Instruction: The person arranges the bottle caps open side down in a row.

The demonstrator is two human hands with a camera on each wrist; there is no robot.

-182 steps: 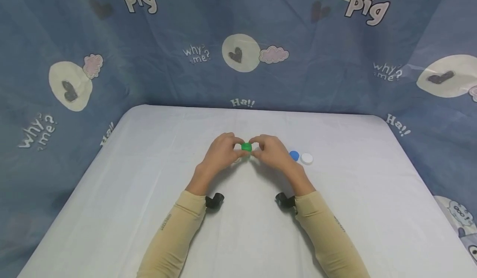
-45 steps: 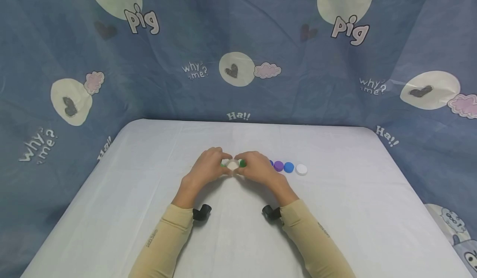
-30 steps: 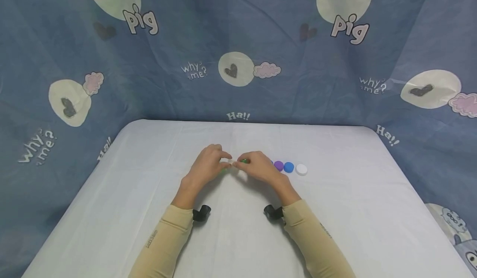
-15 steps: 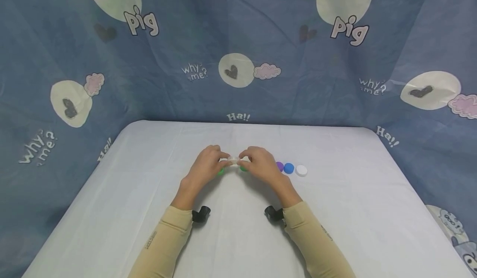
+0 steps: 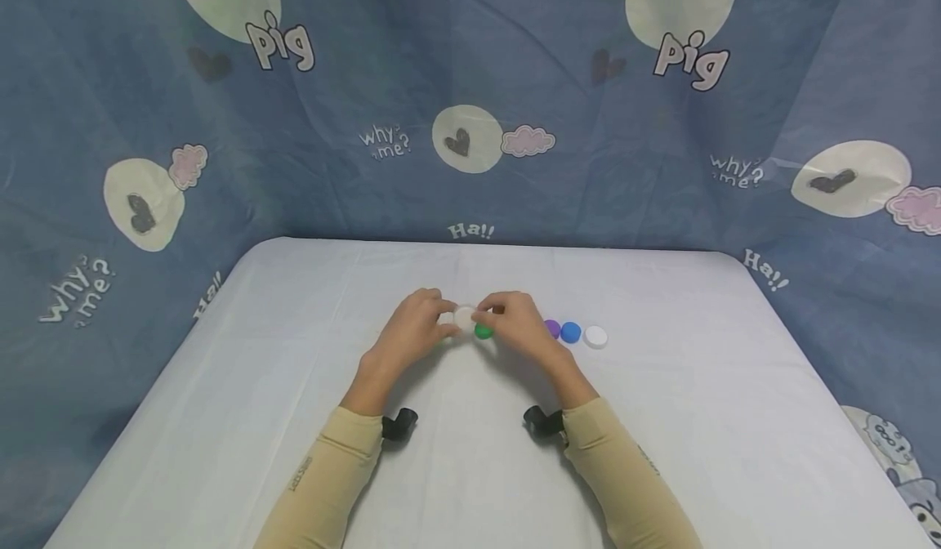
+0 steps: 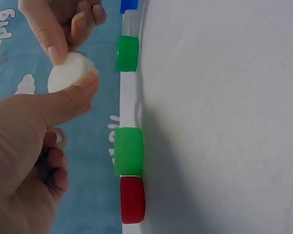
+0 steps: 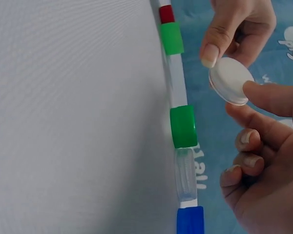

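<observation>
Between my two hands, raised off the table, is a white round bottle cap point(image 5: 465, 318), its flat face turned towards the head camera. My left hand point(image 5: 412, 330) pinches its left edge with thumb and fingers. From the other side my right hand point(image 5: 519, 326) grips it between thumb point(image 7: 266, 96) and index finger, with the other fingers curled loosely. Below the hands stands a dark green cap point(image 7: 184, 126). A light green cap point(image 6: 129, 151) and a red cap point(image 6: 132, 200) lie to the left, hidden by my left hand in the head view.
Right of the dark green cap the row runs on with a clear cap point(image 7: 186, 174), a blue cap point(image 7: 191, 222), a purple cap point(image 5: 552, 329), a lighter blue cap point(image 5: 570, 332) and a white cap point(image 5: 595, 336). A white cloth covers the table point(image 5: 470, 467); patterned blue fabric point(image 5: 331, 189) hangs behind.
Earlier both hands held a green cap; now they hold the white cap. Over the last second it has tipped from edge-on to face the head camera, while the hands shifted only slightly.
</observation>
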